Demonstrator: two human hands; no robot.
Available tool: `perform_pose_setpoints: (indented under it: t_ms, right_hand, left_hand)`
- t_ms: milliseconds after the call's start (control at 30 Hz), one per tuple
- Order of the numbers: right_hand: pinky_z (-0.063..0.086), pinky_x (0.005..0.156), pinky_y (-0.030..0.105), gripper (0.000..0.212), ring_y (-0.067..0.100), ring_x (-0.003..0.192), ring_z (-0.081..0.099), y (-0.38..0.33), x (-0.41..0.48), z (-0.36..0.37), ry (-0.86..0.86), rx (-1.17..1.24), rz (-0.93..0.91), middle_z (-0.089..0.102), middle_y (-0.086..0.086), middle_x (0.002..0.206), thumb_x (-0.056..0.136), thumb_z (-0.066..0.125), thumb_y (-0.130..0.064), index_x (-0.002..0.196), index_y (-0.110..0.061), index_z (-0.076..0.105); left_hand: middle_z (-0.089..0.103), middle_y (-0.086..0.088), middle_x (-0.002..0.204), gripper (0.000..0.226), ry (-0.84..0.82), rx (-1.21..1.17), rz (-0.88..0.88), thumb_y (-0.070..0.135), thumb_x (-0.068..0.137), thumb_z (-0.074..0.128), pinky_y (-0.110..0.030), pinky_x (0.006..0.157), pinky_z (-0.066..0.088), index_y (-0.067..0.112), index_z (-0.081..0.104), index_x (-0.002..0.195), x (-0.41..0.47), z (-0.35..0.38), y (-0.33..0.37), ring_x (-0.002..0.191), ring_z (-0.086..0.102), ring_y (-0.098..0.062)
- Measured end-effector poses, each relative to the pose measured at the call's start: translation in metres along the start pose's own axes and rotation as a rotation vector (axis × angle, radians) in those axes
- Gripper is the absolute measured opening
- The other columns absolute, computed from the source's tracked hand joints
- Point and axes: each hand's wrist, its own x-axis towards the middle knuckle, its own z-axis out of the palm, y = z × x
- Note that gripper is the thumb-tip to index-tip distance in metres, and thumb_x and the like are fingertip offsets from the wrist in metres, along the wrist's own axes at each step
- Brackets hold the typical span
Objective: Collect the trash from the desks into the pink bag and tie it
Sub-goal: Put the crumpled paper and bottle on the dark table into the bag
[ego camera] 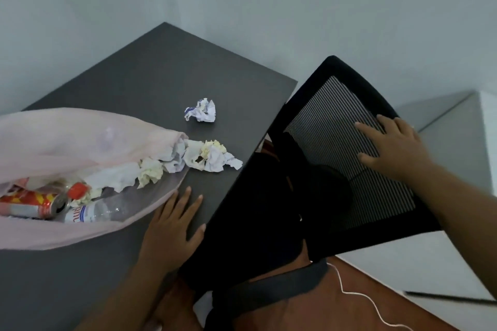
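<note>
Head view: pink bag (53, 137) lies on its side on the dark desk (150, 70), mouth open, holding a can (35, 205), a clear bottle (94, 213) and crumpled paper. More crumpled paper (212, 154) sits at the mouth; one wad (201, 110) lies apart. Left hand (172, 226) rests flat on the desk, grasping nothing. Right hand (392, 148) lies spread on the chair backrest (336, 142), fingers unclenched.

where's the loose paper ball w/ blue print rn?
Head view, centre-left: the crumpled paper ball sits alone on the dark desk, beyond the tissue pile at the pink bag mouth, left of the chair back.
</note>
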Motion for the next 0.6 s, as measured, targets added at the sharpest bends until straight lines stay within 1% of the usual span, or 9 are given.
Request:
perform_pose_setpoints:
  t_ms: [100, 200, 233, 300, 367, 467, 500, 533, 600]
  right_hand:
    - [0.025, 0.114, 0.056, 0.075, 0.038, 0.144, 0.012, 0.021, -0.022, 0.008, -0.026, 0.067, 0.012, 0.015, 0.007, 0.161, 0.084, 0.063, -0.050, 0.150, -0.040, 0.027]
    - [0.024, 0.114, 0.055, 0.067, 0.041, 0.144, 0.010, 0.033, -0.041, 0.026, -0.008, 0.105, 0.027, 0.004, 0.002, 0.163, 0.086, 0.061, -0.047, 0.147, -0.038, 0.034]
    - [0.027, 0.112, 0.055, 0.064, 0.041, 0.144, 0.010, 0.035, -0.044, 0.032, 0.010, 0.115, 0.035, 0.000, -0.002, 0.163, 0.087, 0.060, -0.047, 0.146, -0.039, 0.035]
    - [0.034, 0.107, 0.056, 0.061, 0.041, 0.143, 0.013, 0.036, -0.043, 0.038, 0.040, 0.153, 0.054, -0.002, -0.009, 0.163, 0.088, 0.058, -0.049, 0.145, -0.040, 0.036]
    - [0.035, 0.107, 0.055, 0.059, 0.040, 0.142, 0.018, 0.033, -0.042, 0.039, 0.057, 0.164, 0.065, -0.003, -0.009, 0.163, 0.088, 0.056, -0.050, 0.143, -0.039, 0.039]
    - [0.029, 0.112, 0.050, 0.058, 0.036, 0.139, 0.030, 0.027, -0.053, 0.041, 0.118, 0.161, 0.035, 0.002, 0.003, 0.164, 0.087, 0.058, -0.049, 0.140, -0.030, 0.048]
    - [0.027, 0.114, 0.049, 0.058, 0.036, 0.138, 0.031, 0.023, -0.059, 0.041, 0.113, 0.169, 0.029, 0.001, 0.005, 0.164, 0.087, 0.057, -0.050, 0.140, -0.029, 0.049]
    - [0.024, 0.116, 0.048, 0.058, 0.037, 0.140, 0.028, 0.017, -0.067, 0.040, 0.091, 0.174, 0.036, 0.000, 0.006, 0.164, 0.087, 0.055, -0.051, 0.141, -0.030, 0.048]
    - [0.017, 0.119, 0.049, 0.059, 0.040, 0.145, 0.017, 0.003, -0.087, 0.038, 0.045, 0.203, 0.065, -0.001, 0.008, 0.163, 0.087, 0.052, -0.053, 0.142, -0.033, 0.046]
  left_hand:
    - [0.027, -0.004, 0.162, 0.071, 0.025, 0.023, -0.028, 0.061, 0.093, 0.028, -0.047, 0.121, 0.017, 0.026, 0.034, 0.154, -0.009, 0.001, 0.005, 0.151, 0.017, -0.027]
    - [0.024, -0.004, 0.163, 0.072, 0.037, 0.027, -0.071, 0.059, 0.092, 0.027, -0.044, 0.122, 0.008, 0.026, 0.031, 0.155, -0.014, 0.004, 0.009, 0.152, 0.015, -0.026]
    - [0.024, -0.003, 0.163, 0.072, 0.046, 0.031, -0.086, 0.059, 0.092, 0.026, -0.043, 0.122, 0.008, 0.027, 0.031, 0.155, -0.013, 0.005, 0.010, 0.151, 0.016, -0.025]
    - [0.025, -0.001, 0.163, 0.070, 0.061, 0.053, -0.103, 0.059, 0.092, 0.027, -0.045, 0.121, 0.014, 0.028, 0.031, 0.155, -0.011, 0.008, 0.010, 0.151, 0.019, -0.024]
    - [0.026, 0.000, 0.163, 0.069, 0.059, 0.072, -0.102, 0.059, 0.093, 0.028, -0.046, 0.120, 0.019, 0.031, 0.031, 0.155, -0.011, 0.010, 0.008, 0.150, 0.021, -0.023]
    - [0.026, 0.002, 0.163, 0.068, 0.060, 0.073, -0.115, 0.058, 0.093, 0.028, -0.047, 0.119, 0.020, 0.032, 0.032, 0.155, -0.012, 0.007, 0.006, 0.150, 0.021, -0.023]
    - [0.026, 0.002, 0.163, 0.067, 0.063, 0.067, -0.122, 0.057, 0.093, 0.028, -0.047, 0.119, 0.021, 0.031, 0.033, 0.155, -0.012, 0.006, 0.007, 0.150, 0.022, -0.023]
    - [0.027, 0.002, 0.163, 0.066, 0.066, 0.061, -0.129, 0.057, 0.093, 0.029, -0.047, 0.119, 0.021, 0.031, 0.034, 0.154, -0.013, 0.005, 0.009, 0.150, 0.022, -0.023]
    - [0.028, 0.003, 0.163, 0.065, 0.066, 0.050, -0.136, 0.055, 0.093, 0.030, -0.047, 0.119, 0.021, 0.032, 0.035, 0.154, -0.014, 0.002, 0.010, 0.150, 0.022, -0.022]
